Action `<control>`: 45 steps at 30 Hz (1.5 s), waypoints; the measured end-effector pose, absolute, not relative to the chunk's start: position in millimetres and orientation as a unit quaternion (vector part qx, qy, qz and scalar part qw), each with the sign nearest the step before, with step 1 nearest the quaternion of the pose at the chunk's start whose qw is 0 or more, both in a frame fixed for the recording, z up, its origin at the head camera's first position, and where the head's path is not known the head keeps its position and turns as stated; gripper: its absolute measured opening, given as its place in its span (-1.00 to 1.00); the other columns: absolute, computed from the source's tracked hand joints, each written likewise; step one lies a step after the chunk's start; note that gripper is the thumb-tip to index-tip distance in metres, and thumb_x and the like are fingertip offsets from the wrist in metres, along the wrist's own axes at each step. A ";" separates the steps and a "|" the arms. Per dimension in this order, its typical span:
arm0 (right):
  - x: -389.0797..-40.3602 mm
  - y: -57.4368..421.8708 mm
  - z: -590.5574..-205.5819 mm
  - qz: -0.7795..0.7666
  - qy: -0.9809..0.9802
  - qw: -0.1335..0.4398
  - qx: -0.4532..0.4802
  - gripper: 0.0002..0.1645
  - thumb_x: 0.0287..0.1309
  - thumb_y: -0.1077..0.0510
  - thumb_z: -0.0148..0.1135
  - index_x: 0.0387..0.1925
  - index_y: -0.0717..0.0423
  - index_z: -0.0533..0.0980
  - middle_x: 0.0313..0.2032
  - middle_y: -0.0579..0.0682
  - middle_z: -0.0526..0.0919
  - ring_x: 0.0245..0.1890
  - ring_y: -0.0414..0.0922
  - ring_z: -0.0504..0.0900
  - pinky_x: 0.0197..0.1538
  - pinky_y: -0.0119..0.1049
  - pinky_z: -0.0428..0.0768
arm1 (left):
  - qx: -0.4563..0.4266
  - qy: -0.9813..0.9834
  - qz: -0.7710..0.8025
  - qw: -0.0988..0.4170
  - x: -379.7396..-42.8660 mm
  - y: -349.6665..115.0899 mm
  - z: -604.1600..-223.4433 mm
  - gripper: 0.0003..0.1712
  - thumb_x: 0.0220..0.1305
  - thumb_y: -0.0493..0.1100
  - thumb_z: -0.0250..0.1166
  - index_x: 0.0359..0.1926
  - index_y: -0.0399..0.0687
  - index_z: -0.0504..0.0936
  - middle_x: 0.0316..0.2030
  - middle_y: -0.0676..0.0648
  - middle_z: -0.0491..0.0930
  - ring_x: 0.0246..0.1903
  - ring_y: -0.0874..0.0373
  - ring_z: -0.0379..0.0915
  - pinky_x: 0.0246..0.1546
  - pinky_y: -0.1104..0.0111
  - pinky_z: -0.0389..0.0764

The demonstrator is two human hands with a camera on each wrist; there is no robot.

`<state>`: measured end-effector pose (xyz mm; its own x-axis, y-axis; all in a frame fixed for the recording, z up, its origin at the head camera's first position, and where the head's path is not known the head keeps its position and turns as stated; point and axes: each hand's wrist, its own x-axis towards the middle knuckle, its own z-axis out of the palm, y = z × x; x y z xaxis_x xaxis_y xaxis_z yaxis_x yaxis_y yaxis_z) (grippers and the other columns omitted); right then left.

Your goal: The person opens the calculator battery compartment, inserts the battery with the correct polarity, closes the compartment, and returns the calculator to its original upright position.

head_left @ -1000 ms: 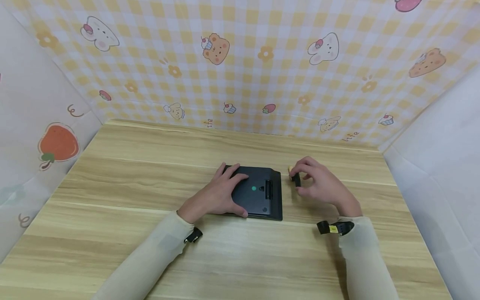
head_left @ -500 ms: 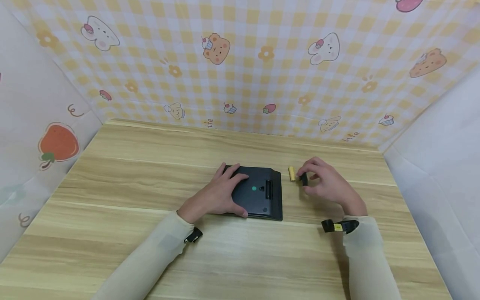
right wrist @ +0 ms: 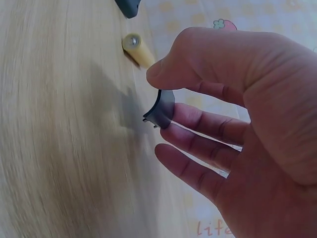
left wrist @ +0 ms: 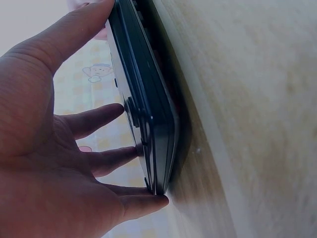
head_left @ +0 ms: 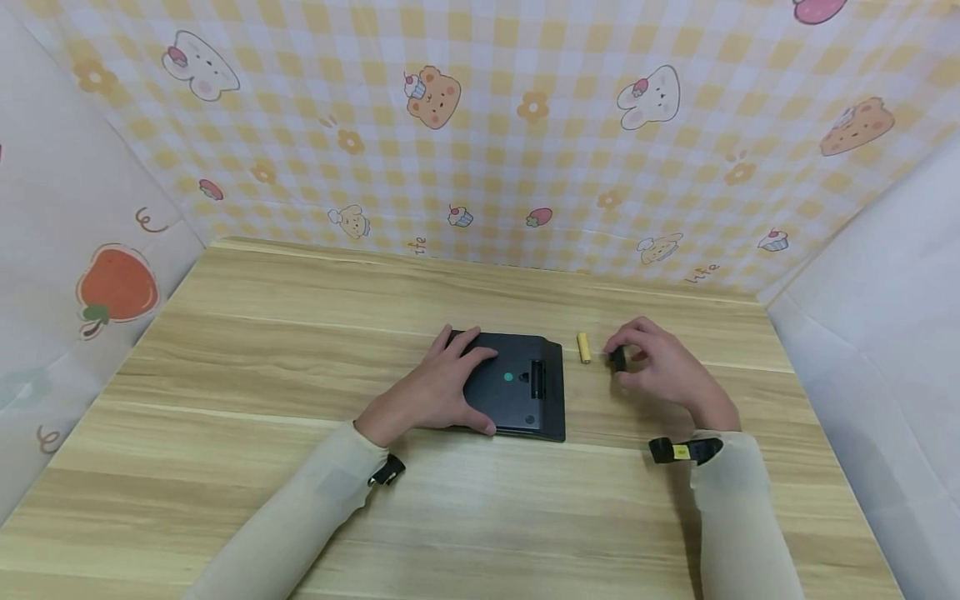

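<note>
A black calculator lies face down on the wooden table, its battery slot uncovered on the right part of its back. My left hand spans its left part, thumb at the near edge and fingers over the back and far edge. Between thumb and fingers, my right hand pinches a small curved black battery cover with little tabs, held just above the table. One yellow battery lies between the calculator and this hand; the right wrist view shows the end of the battery.
The wood-grain table extends around both hands. A yellow checked cloth with cartoon prints hangs behind it. White cloth walls stand at the left and right sides.
My right hand has moved right with the battery cover, away from the yellow battery, which now lies fully in sight on the table. The left hand and calculator have stayed put.
</note>
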<state>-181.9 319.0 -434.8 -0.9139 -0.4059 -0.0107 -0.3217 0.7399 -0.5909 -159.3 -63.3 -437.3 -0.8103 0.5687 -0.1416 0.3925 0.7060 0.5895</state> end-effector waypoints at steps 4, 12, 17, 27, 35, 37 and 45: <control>-181.6 322.4 -435.3 -0.299 0.934 0.072 -0.179 -0.59 0.16 0.43 0.51 0.05 0.18 0.71 0.19 0.15 0.57 0.10 0.20 0.63 0.19 0.20 0.65 | 0.263 0.910 0.277 0.159 -159.2 -63.3 -437.2 0.22 0.05 0.22 0.78 0.64 0.00 0.42 0.74 -0.27 -0.03 0.68 -0.52 -0.39 0.52 -0.36 0.19; -181.2 327.3 -437.2 -0.297 0.938 0.077 -0.160 -0.58 0.14 0.46 0.52 0.04 0.17 0.72 0.17 0.15 0.56 0.09 0.19 0.61 0.19 0.20 0.65 | 0.261 0.911 0.275 0.162 -158.5 -63.8 -437.0 0.22 0.05 0.23 0.78 0.64 0.01 0.41 0.74 -0.26 -0.04 0.68 -0.51 -0.41 0.52 -0.35 0.20; -181.5 329.3 -439.2 -0.295 0.939 0.079 -0.157 -0.57 0.12 0.46 0.51 0.05 0.18 0.72 0.17 0.16 0.56 0.08 0.19 0.61 0.19 0.21 0.65 | 0.261 0.911 0.277 0.162 -157.7 -63.9 -437.0 0.22 0.05 0.23 0.78 0.64 0.00 0.42 0.74 -0.26 -0.03 0.68 -0.52 -0.39 0.52 -0.35 0.20; -180.9 331.2 -440.6 -0.290 0.941 0.077 -0.154 -0.56 0.11 0.47 0.50 0.04 0.19 0.71 0.20 0.18 0.55 0.04 0.18 0.62 0.14 0.17 0.65 | 0.261 0.911 0.278 0.161 -156.8 -64.2 -436.7 0.21 0.05 0.22 0.78 0.63 0.00 0.42 0.74 -0.26 -0.03 0.68 -0.52 -0.39 0.52 -0.35 0.20; -180.5 331.6 -438.9 -0.293 0.941 0.081 -0.147 -0.57 0.13 0.47 0.51 0.05 0.20 0.71 0.21 0.19 0.54 0.03 0.19 0.62 0.16 0.19 0.63 | 0.259 0.911 0.279 0.161 -157.3 -63.2 -436.7 0.21 0.04 0.21 0.78 0.63 0.00 0.42 0.74 -0.25 -0.03 0.69 -0.50 -0.40 0.52 -0.35 0.20; -180.8 331.8 -438.9 -0.293 0.942 0.082 -0.145 -0.57 0.14 0.46 0.52 0.05 0.20 0.72 0.21 0.19 0.54 0.03 0.19 0.63 0.17 0.20 0.63 | 0.258 0.911 0.279 0.161 -157.7 -62.9 -437.0 0.21 0.04 0.21 0.78 0.64 0.01 0.42 0.74 -0.25 -0.03 0.69 -0.50 -0.40 0.52 -0.35 0.20; -182.8 333.6 -440.2 -0.290 0.943 0.079 -0.143 -0.58 0.15 0.44 0.52 0.06 0.19 0.72 0.22 0.20 0.54 0.03 0.19 0.62 0.16 0.19 0.62 | 0.257 0.911 0.277 0.163 -159.1 -62.6 -437.2 0.21 0.05 0.22 0.78 0.64 0.02 0.42 0.75 -0.24 -0.04 0.69 -0.48 -0.40 0.53 -0.34 0.19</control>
